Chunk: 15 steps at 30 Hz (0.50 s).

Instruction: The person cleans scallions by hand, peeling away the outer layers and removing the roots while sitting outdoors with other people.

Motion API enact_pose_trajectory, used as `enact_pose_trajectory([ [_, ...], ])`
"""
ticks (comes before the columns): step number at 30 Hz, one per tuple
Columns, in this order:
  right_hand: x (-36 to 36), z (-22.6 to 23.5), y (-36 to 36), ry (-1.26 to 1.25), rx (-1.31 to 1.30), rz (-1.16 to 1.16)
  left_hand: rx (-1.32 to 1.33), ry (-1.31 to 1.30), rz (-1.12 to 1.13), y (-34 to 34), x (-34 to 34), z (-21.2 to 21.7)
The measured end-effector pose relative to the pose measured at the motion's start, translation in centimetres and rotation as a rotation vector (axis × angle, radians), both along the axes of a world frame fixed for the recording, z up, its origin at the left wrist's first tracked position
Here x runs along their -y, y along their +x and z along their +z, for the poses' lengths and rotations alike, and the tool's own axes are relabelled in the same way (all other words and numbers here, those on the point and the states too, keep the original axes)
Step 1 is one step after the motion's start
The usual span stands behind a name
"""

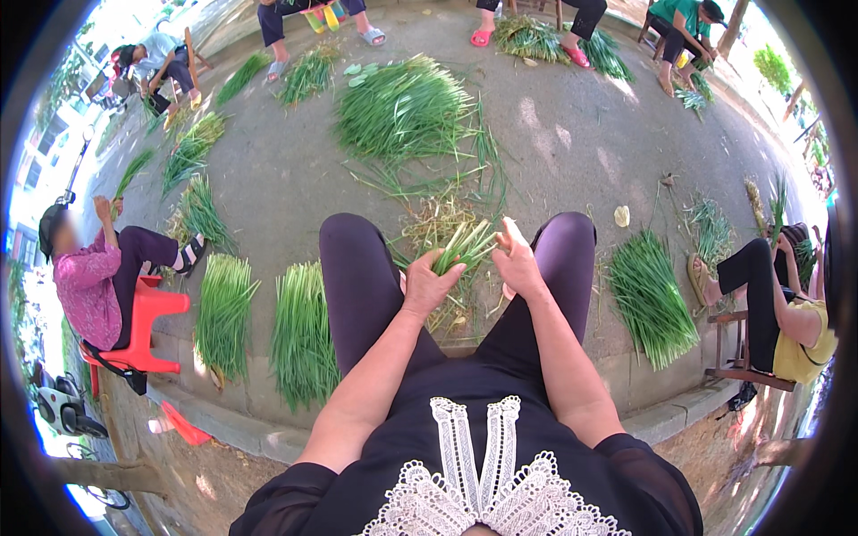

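I sit with my knees apart in dark purple trousers. My left hand [431, 282] grips a small bunch of green chives [472, 241] between my knees, tips pointing up and right. My right hand [517, 261] pinches at the end of the same bunch with its fingertips. Below the hands, dry yellowish trimmings [440, 221] lie on the concrete.
Sorted chive bundles lie at my left [302, 332] [223, 308] and right [651, 297]; a large loose heap [404, 112] lies ahead. A person on a red stool [147, 326] sits left, another on a wooden stool [746, 344] right, several more far off.
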State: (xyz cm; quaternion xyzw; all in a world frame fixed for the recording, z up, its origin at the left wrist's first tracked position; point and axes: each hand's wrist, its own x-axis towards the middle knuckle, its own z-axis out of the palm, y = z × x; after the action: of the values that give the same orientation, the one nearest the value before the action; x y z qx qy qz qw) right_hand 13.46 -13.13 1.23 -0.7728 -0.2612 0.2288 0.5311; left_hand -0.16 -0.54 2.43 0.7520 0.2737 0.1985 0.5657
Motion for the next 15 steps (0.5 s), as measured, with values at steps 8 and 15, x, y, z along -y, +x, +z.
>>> enact_pose_trajectory([
  [8,0.4,0.5,0.0,-0.172,0.047,0.216,-0.057,-0.113,0.006,-0.4,-0.2,0.4],
  [15,0.7,0.9,0.5,-0.158,-0.027,0.321,-0.047,-0.159,0.005,-0.4,-0.2,0.9],
])
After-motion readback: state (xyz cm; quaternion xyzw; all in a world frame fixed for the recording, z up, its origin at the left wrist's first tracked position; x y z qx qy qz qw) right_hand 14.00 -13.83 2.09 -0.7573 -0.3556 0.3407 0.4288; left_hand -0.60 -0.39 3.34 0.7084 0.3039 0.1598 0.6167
